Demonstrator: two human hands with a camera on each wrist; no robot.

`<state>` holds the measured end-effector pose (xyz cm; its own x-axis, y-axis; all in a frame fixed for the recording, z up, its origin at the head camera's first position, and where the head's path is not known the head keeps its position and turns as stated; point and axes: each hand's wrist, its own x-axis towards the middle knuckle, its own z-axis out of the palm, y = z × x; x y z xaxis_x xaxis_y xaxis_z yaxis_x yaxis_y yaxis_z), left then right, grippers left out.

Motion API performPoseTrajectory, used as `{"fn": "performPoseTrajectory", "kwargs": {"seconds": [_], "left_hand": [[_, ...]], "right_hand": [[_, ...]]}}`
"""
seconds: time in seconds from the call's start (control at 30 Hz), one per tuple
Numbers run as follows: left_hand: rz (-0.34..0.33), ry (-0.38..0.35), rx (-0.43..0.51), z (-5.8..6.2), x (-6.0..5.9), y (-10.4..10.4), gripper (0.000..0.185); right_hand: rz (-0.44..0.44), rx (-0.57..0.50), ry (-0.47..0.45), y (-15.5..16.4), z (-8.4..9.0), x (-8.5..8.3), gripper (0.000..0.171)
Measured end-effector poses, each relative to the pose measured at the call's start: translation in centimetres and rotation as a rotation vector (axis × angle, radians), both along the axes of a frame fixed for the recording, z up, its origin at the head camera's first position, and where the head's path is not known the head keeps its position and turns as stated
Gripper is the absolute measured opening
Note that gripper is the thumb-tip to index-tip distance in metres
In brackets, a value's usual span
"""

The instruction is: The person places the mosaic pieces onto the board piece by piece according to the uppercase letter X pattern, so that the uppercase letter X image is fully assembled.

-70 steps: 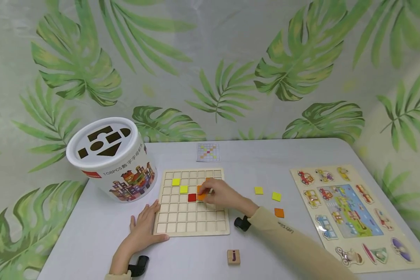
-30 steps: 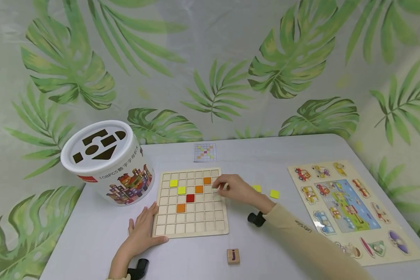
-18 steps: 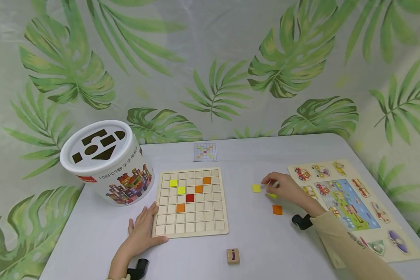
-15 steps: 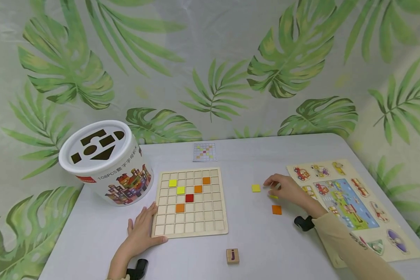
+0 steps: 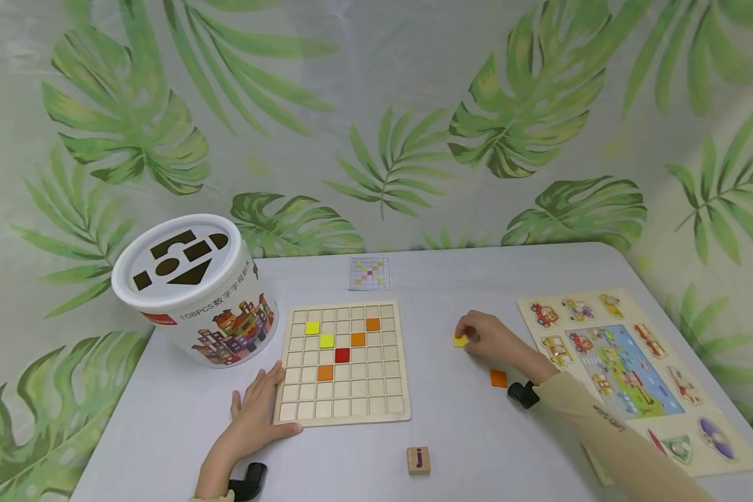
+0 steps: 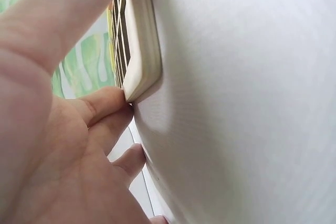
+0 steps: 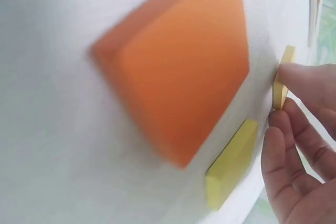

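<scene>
1. Your right hand (image 5: 491,336) is mid-frame in the head view, right of the grid board (image 5: 344,362), fingers curled down on a yellow tile (image 5: 460,340) on the table (image 5: 452,432).
2. Right wrist view: fingertips (image 7: 294,85) pinch one thin yellow tile (image 7: 282,80) by its edges. A 2nd yellow tile (image 7: 231,163) lies flat just below it, near the fingers, not clearly touched.
3. Orange tile (image 5: 498,378) lies loose on the table just below-right of that hand, apart from it. In the wrist view it fills the frame center (image 7: 178,72), blurred.
4. Your left hand (image 5: 255,411) is lower left of the board, flat on the table, fingers straight & slightly spread, thumb along the board's bottom edge. Left wrist view: fingertips (image 6: 107,103) touch the board's corner (image 6: 143,51).
5. Board holds 2 yellow, 3 orange & 1 red tile (image 5: 341,355) in its upper-middle cells. The rest of the cells show bare wood.
6. White bucket (image 5: 194,289) w/ shape-cutout lid sits left of the board, tilted toward you.
7. Small pattern card (image 5: 370,272) lies above the board.
8. Vehicle puzzle (image 5: 627,369) lies at the right side of the table.
9. Wooden "j" cube (image 5: 418,460) stands bottom center, well apart from both hands.
</scene>
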<state>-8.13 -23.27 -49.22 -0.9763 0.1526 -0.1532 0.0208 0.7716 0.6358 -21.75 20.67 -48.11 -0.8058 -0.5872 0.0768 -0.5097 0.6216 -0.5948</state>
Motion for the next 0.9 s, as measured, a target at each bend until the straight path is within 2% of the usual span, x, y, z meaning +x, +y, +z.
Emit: {"fn": "performPoseTrajectory", "kwargs": {"seconds": [0.17, 0.27, 0.53, 0.7, 0.9], "left_hand": [[0.0, 0.004, -0.004, -0.1, 0.0, 0.0, 0.108], [0.0, 0.001, 0.0, 0.0, 0.0, 0.0, 0.108], [-0.003, -0.002, -0.015, -0.1, -0.1, 0.0, 0.108], [-0.001, -0.001, -0.011, -0.2, -0.1, 0.1, 0.108], [0.004, -0.006, 0.003, 0.2, 0.0, 0.1, 0.109]], "right_hand": [[-0.006, -0.014, -0.035, -1.9, 0.4, 0.1, 0.02], [0.021, -0.035, -0.054, -4.0, 0.8, 0.5, 0.02], [0.191, -0.095, -0.054, -11.0, 0.8, 1.8, 0.017], [0.229, -0.048, -0.092, -14.4, 0.9, 2.6, 0.013], [0.235, 0.024, -0.072, -16.7, 0.8, 2.9, 0.014]]}}
